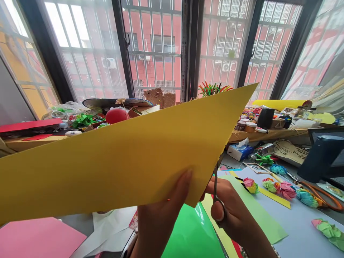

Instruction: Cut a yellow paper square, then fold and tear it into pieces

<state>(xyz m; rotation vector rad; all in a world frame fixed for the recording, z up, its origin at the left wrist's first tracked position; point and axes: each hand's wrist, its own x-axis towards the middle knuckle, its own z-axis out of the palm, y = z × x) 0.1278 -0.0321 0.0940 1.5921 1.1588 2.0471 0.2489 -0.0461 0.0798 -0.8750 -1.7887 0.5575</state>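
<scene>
A large sheet of yellow paper (115, 157) is held up at a slant across the view. My left hand (166, 211) grips its lower edge, thumb on the near face and fingers hidden behind it. At the sheet's right edge, my right hand (231, 211) is closed on a pair of metal scissors (215, 186), thumb through one handle loop. The blades meet the slanting right edge, partly hidden by the paper. That edge looks slightly ragged above the scissors. A glossy green sheet (192, 233) lies below my hands.
Several folded paper pieces (286, 190) lie on the right, beside orange-handled scissors (326, 197). A pale green sheet (258, 211) and a pink sheet (40, 238) lie on the table. A dark cylinder (321, 157) stands far right. The windowsill (276, 135) holds craft supplies and a red ball (117, 115).
</scene>
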